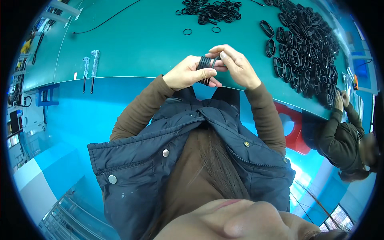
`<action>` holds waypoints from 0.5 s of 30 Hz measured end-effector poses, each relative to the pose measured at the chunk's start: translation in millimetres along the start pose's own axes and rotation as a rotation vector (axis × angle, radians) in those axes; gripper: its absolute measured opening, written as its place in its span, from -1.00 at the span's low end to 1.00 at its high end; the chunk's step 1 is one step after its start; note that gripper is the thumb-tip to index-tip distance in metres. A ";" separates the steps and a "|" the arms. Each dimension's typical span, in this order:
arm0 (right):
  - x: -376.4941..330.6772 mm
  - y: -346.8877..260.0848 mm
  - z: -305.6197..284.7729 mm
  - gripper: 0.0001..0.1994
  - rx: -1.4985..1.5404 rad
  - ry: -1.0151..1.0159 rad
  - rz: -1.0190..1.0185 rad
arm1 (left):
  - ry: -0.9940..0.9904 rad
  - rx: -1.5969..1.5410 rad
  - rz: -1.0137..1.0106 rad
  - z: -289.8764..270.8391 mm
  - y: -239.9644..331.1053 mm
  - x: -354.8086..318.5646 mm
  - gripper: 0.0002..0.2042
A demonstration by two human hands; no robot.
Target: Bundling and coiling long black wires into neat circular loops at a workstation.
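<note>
Left fingers (206,73) clasp a coiled black cable (205,63) — right fingers (227,59) pinch it alongside.

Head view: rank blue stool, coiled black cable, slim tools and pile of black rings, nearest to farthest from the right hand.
1. Coiled black cable, just left of the right hand
2. Pile of black rings, farther up the table
3. Slim tools, left, by the table edge
4. Blue stool, far left

At the near edge of the table (140,56), the cable coil (204,64) is around the left hand (185,74), and the right hand (239,67) is beside it. Far behind lies a pile of rings (219,14). Many cable bundles (307,46) lie to the right. To the left, two tools (95,65) overhang the edge.
</note>
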State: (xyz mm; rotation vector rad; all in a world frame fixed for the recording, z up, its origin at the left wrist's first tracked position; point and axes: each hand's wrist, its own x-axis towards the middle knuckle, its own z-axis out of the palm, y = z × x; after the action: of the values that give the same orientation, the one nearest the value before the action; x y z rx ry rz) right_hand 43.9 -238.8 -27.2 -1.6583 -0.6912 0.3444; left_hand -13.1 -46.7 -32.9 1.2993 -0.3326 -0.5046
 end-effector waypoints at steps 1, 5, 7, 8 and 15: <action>-1.7 2.8 0.7 -0.77 0.178 -0.042 0.110 | -0.007 -0.024 -0.011 0.8 0.2 0.0 -0.68; -2.8 5.3 -3.5 -0.75 -0.088 -0.123 -0.027 | -0.001 -0.096 -0.039 6.1 -4.0 1.9 -0.71; -2.0 4.8 -3.9 -0.74 -0.180 -0.152 -0.076 | -0.004 -0.121 -0.043 8.0 -7.1 4.6 -0.72; -1.8 4.8 -3.0 -0.73 0.088 -0.186 0.031 | -0.007 -0.115 -0.027 8.0 -8.7 6.4 -0.74; 2.8 5.6 9.9 -0.67 1.019 -0.252 0.418 | -0.059 -0.016 0.048 0.2 -22.2 13.8 -0.82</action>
State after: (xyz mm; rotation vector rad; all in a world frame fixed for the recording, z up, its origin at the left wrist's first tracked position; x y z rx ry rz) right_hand 41.7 -229.8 -34.3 -0.7600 -0.2390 1.0246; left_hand -5.3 -58.3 -55.0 1.2602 -0.4076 -0.5048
